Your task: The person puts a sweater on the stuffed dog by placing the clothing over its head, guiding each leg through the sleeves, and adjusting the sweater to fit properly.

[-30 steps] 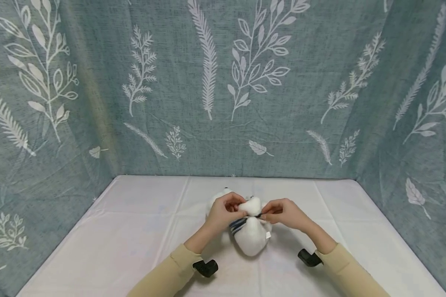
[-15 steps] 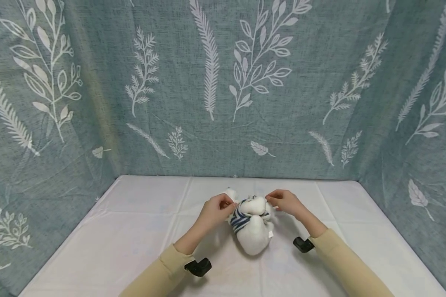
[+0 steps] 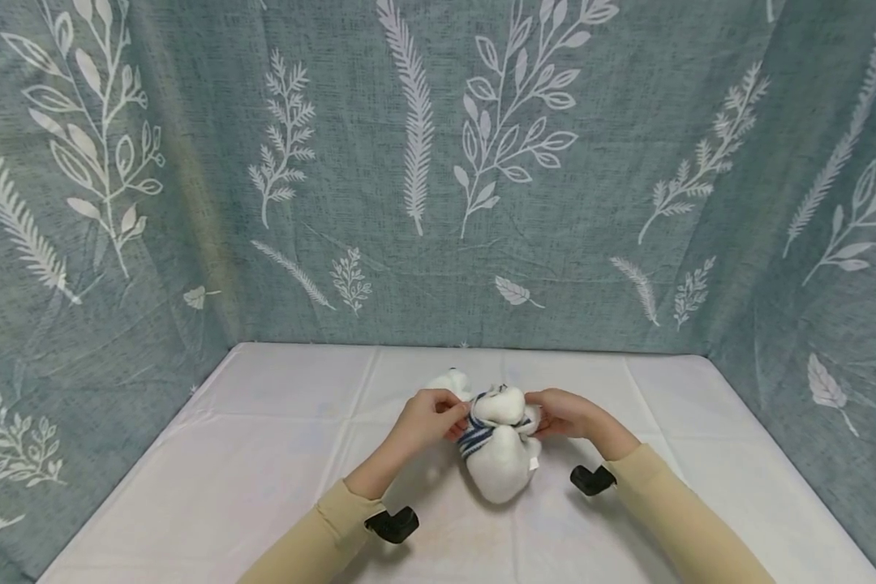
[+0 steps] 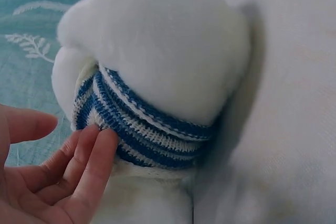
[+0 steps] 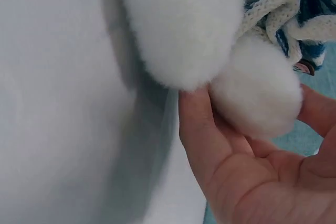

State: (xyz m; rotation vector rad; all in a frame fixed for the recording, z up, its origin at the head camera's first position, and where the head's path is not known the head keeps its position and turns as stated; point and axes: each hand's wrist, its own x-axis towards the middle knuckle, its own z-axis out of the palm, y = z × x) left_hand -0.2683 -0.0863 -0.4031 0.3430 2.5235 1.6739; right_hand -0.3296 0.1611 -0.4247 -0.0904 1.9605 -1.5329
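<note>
A white stuffed toy (image 3: 501, 466) lies on the table between the two hands, its rounded end toward me. Around its middle runs a blue-and-white striped knit garment (image 4: 149, 132). My left hand (image 3: 423, 422) touches this knit with its fingertips, fingers fairly straight and the thumb held apart. On the other side, my right hand (image 3: 569, 415) holds a small round fluffy part (image 5: 257, 87) of the toy between thumb and fingers. A cream knitted cord (image 5: 278, 3) is looped above that part. Much of the toy's far side is hidden in the head view.
A white cloth covers the table (image 3: 285, 454). Teal curtains (image 3: 453, 284) with white leaf prints stand behind it and at both sides. Each wrist carries a black camera mount, one on the left (image 3: 394, 526) and one on the right (image 3: 593, 480).
Both hands have left the dark band at the toy's middle. The left moved to the striped knit at the left side; the right moved out, then lower to the toy's right side.
</note>
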